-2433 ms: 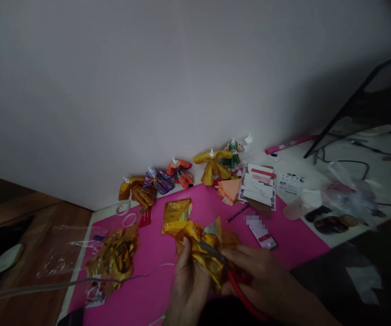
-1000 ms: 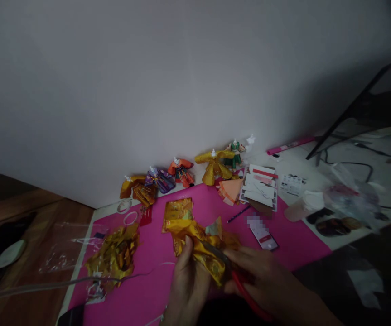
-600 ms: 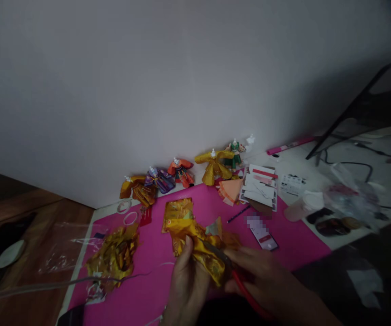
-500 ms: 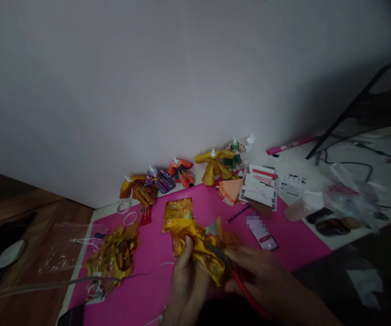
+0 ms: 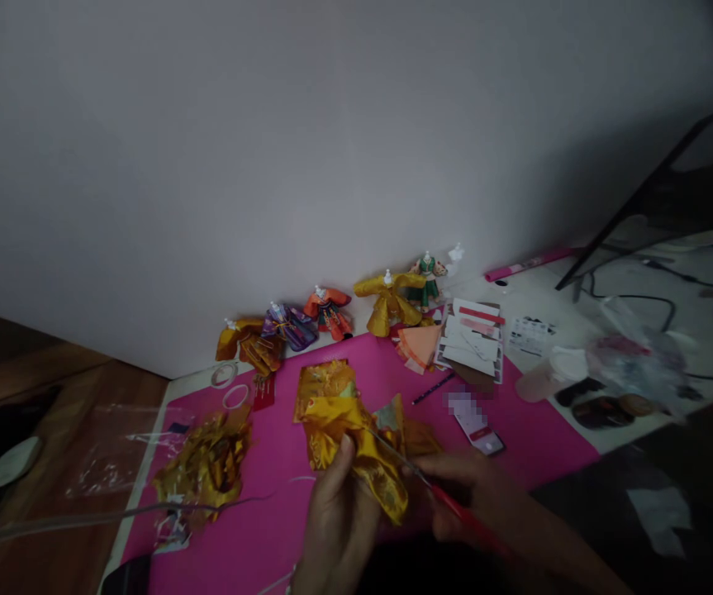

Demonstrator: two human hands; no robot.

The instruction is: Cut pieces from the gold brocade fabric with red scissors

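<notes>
My left hand (image 5: 339, 522) pinches a piece of shiny gold patterned fabric (image 5: 347, 439) above the pink mat (image 5: 282, 529), thumb on top. My right hand (image 5: 477, 500) grips red-handled scissors (image 5: 430, 483); their blades reach up and left into the fabric near my left thumb. The picture is dim and slightly blurred, so I cannot tell how far apart the blades are.
A heap of gold scraps (image 5: 207, 463) lies at the mat's left. Small dressed dolls (image 5: 331, 314) line the wall. Cards and papers (image 5: 471, 339), a phone (image 5: 473, 417), a pencil (image 5: 431, 388), tape rings (image 5: 230, 387) and plastic bags (image 5: 634, 359) lie around.
The scissors have tilted flatter and my right hand has slid slightly right and down. The gold fabric has shifted a little under my left thumb. The view has dipped slightly.
</notes>
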